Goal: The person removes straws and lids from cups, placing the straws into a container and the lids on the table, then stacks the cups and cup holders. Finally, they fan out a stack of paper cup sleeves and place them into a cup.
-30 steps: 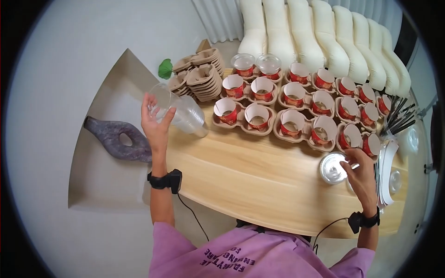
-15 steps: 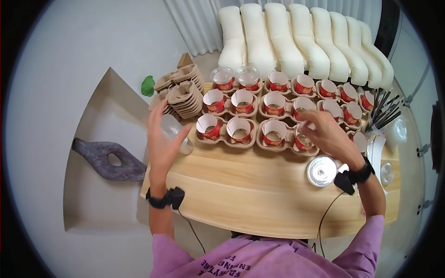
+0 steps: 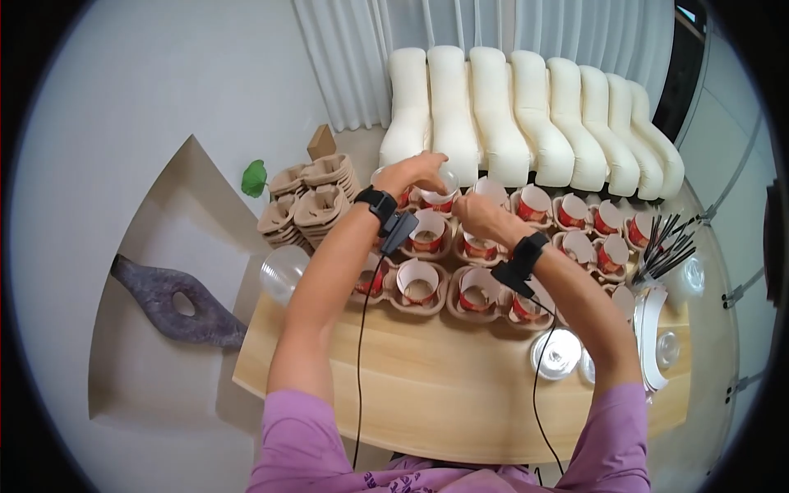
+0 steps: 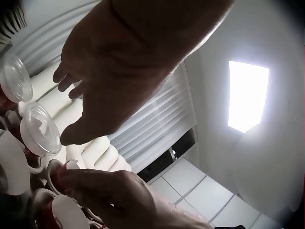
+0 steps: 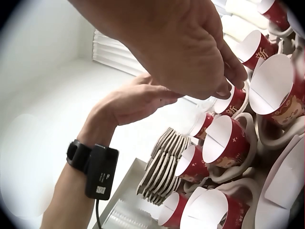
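Note:
My left hand (image 3: 415, 174) reaches over the back row, its fingers stretched forward beside a clear plastic top (image 4: 42, 130) on a red paper cup. In the left wrist view its thumb tip is right at that top's rim. Close on its right is my right hand (image 3: 486, 218), fingers bent, with fingertips overlapping a red cup with a white inside (image 5: 233, 102) in the right wrist view. I cannot tell whether they pinch that cup. More red cups (image 3: 417, 283) stand in brown cardboard carriers (image 3: 431, 306).
Stacked cardboard carriers (image 3: 316, 205) and clear plastic cups (image 3: 283, 273) are at the left. Clear lids (image 3: 556, 355), white sheets (image 3: 649, 337) and black straws (image 3: 667, 246) lie toward the right. Behind the table (image 3: 411, 394) is a cream sofa (image 3: 485, 115).
My left hand has moved from the clear cup stack forward and right to the back row. My right hand has gone from the lids forward and left to the back cups.

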A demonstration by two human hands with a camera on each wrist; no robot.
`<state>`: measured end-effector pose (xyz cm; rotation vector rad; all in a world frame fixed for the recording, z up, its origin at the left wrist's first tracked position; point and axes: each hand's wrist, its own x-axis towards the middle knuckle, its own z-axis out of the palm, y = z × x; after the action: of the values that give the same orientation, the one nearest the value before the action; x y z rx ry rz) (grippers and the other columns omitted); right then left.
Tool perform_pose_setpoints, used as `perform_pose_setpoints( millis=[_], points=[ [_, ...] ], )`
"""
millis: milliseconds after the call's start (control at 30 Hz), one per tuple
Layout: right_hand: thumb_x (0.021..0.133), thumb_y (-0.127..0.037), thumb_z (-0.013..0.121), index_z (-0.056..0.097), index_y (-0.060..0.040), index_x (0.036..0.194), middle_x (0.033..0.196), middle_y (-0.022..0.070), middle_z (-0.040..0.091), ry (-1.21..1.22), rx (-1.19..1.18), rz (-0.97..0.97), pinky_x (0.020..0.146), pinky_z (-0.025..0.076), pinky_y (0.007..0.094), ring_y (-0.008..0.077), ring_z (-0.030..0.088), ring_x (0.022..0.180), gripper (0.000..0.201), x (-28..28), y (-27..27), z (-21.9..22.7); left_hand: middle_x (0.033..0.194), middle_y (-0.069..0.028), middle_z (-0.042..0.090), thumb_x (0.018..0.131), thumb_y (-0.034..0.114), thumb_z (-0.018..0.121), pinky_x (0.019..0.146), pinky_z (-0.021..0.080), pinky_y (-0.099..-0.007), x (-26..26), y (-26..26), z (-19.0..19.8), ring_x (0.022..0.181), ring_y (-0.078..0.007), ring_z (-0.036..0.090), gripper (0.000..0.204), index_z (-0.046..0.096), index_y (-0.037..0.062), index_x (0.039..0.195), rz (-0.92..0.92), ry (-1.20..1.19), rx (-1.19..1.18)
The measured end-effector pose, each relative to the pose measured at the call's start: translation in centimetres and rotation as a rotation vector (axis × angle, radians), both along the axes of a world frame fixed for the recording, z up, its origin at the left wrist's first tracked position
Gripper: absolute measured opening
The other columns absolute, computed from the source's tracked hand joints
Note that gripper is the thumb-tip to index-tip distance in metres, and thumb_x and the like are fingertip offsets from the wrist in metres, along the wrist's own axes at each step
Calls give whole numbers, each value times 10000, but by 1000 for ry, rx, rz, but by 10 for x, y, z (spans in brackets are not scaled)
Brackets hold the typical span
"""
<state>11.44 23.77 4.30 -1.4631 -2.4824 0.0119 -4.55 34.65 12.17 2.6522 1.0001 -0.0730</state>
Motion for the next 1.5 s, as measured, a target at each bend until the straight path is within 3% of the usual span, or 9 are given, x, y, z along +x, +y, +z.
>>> perform_pose_setpoints(
  millis=[133,200,300,600,933,1000,1267,1400,1500],
  points=[
    [778,-9,545,656,37,823,737,260,653,26,-36,-98,660,554,451,401,679,708,128,-10,1,-2,1448,-261,429,621,382,837,1074,425,-452,11,12,-10,1300,-421,469,1036,360,94,1495,37,88,-14],
    [792,-15,546,660,34,829,737,258,653,27,23,51,668,554,449,401,681,719,129,-10,12,-17,1495,-242,368,606,338,853,1080,415,-469,14,12,-15,1345,-416,417,1086,307,166,1529,47,219,-57],
    [810,-23,543,656,42,828,737,256,654,37,-6,-14,667,553,445,393,682,728,132,-16,13,-20,1512,-217,338,593,260,866,1077,416,-482,18,5,-21,1368,-411,380,1118,277,235,1543,58,265,-1],
    [895,-84,477,638,38,830,737,223,668,1,46,21,615,561,438,365,689,679,212,-15,21,-32,1447,-190,414,595,107,878,1015,490,-473,18,-2,-31,1313,-398,460,1042,373,257,1493,83,150,9],
    [882,-72,477,622,38,801,714,244,657,-5,139,96,608,546,449,375,685,677,200,-12,24,-38,1427,-205,417,583,135,862,1015,489,-487,21,15,-29,1311,-397,452,1049,362,253,1498,74,124,-22],
    [850,-43,498,640,42,834,745,249,658,19,19,33,651,542,442,382,678,711,166,-14,24,-33,1349,-273,457,612,364,784,1057,421,-514,16,15,-19,1253,-455,446,1045,313,193,1528,22,96,56],
    [805,-17,564,680,50,922,795,233,677,118,-14,12,720,536,432,383,668,776,178,-5,-9,15,1379,-313,488,634,386,729,1100,386,-448,-14,-15,43,1291,-436,455,1078,254,-18,1514,54,-259,198],
    [836,-58,629,647,51,985,844,213,679,266,-6,-40,727,515,418,370,657,766,185,8,-47,41,1373,-309,501,686,481,726,1071,413,-447,-37,-61,65,1259,-427,504,1098,225,-11,1529,64,-417,13],
    [858,-50,647,579,33,1179,965,196,659,637,49,-319,741,519,419,330,659,822,339,-1,-113,78,1371,-302,513,724,540,724,1075,412,-428,-43,-93,59,1275,-404,510,1124,192,-26,1537,-7,-391,-195]
  ],
)
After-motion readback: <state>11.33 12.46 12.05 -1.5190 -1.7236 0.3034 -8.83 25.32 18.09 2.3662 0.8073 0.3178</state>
